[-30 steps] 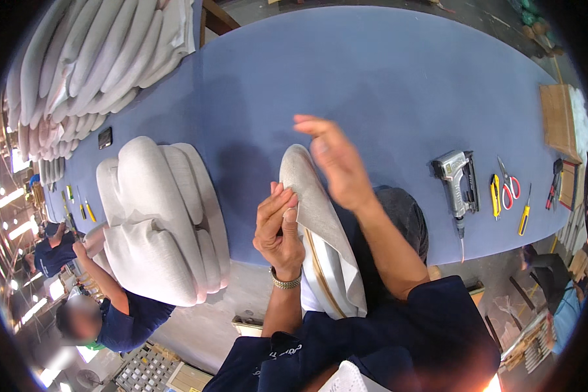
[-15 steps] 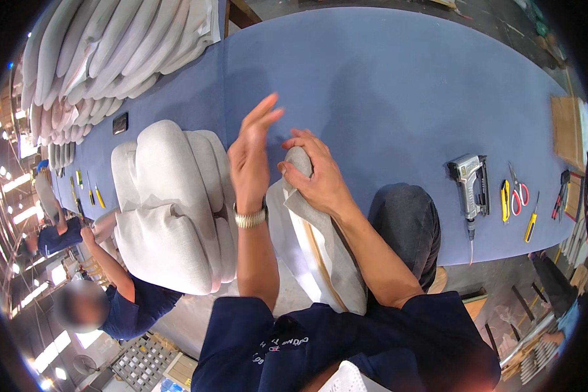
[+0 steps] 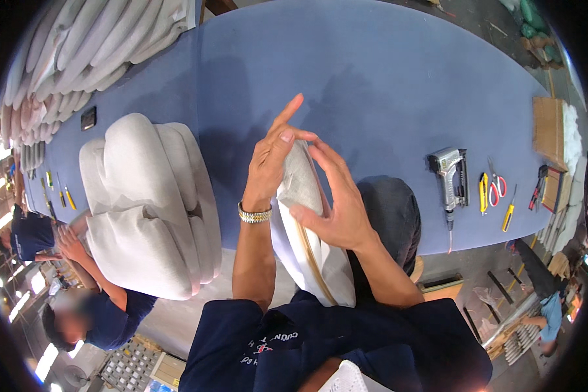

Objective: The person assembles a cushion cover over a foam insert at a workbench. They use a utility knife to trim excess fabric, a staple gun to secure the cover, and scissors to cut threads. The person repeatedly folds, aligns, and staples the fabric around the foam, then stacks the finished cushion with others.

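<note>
A light grey fabric-covered cushion piece [image 3: 300, 176] stands on edge between my hands, its lower end against my body. Along its open side runs a tan strip [image 3: 310, 258] beside white lining. My left hand [image 3: 268, 163] lies along the upper left of the piece, open, with the index finger stretched upward; a metal watch is on that wrist. Touching the right side, my right hand [image 3: 336, 209] is open too, its thumb spread low and its fingers reaching the top end near the left fingertips. The palms' contact with the fabric is partly hidden.
Stacked grey cushions [image 3: 144, 202] stand left on the blue table [image 3: 372, 78]; more are piled far left [image 3: 91, 39]. A staple gun [image 3: 449, 176], yellow cutter [image 3: 483, 193], scissors [image 3: 496, 186] and screwdriver [image 3: 508, 212] lie right. A co-worker [image 3: 111, 310] sits at left.
My right hand has loosened from the top end and spread along the right side. My left hand has come in against the piece. The view has shifted slightly to the right.
</note>
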The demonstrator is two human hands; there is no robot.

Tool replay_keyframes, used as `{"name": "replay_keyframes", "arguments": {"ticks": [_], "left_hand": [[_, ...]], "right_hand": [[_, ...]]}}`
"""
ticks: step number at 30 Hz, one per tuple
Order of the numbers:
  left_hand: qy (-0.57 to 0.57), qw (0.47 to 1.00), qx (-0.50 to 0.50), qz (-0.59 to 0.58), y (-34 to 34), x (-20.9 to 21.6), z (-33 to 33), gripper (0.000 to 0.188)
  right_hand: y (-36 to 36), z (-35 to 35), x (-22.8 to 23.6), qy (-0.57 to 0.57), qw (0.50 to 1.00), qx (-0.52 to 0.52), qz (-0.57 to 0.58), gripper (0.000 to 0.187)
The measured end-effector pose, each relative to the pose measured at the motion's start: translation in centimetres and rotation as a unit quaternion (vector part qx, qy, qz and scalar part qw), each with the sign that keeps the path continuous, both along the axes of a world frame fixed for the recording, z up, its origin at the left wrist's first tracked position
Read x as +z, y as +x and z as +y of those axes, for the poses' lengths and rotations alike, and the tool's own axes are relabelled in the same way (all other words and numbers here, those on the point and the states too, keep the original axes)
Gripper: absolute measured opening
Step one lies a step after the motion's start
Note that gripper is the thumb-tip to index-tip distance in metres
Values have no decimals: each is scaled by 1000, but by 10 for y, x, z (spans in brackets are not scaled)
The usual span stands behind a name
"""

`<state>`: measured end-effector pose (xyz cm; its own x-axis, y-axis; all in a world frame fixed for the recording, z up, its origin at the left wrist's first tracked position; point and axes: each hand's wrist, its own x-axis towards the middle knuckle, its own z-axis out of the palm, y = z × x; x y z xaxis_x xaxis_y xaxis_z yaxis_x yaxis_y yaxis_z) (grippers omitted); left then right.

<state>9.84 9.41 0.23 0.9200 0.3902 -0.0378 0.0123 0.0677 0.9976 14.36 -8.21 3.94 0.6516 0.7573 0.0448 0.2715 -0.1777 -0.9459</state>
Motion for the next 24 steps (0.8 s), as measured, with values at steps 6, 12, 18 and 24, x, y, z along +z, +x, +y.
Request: {"name": "replay_keyframes", "arguments": {"ticks": [6,12,18,24], "left_hand": [[7,999,2,-49,6,-2,-12,38],[25,998,-9,-61,18,4,-32,35],[-5,997,-57,-44,44,-1,-61,34],[8,997,-73,-30,56,-3,-72,34]], "right_hand": [[15,-3,41,-159,973,33,-165,63],[36,-12,58,-264,940,88,-198,40],[46,-59,52,-205,940,28,-271,41],[75,-64,61,-259,933,28,-249,23]]}}
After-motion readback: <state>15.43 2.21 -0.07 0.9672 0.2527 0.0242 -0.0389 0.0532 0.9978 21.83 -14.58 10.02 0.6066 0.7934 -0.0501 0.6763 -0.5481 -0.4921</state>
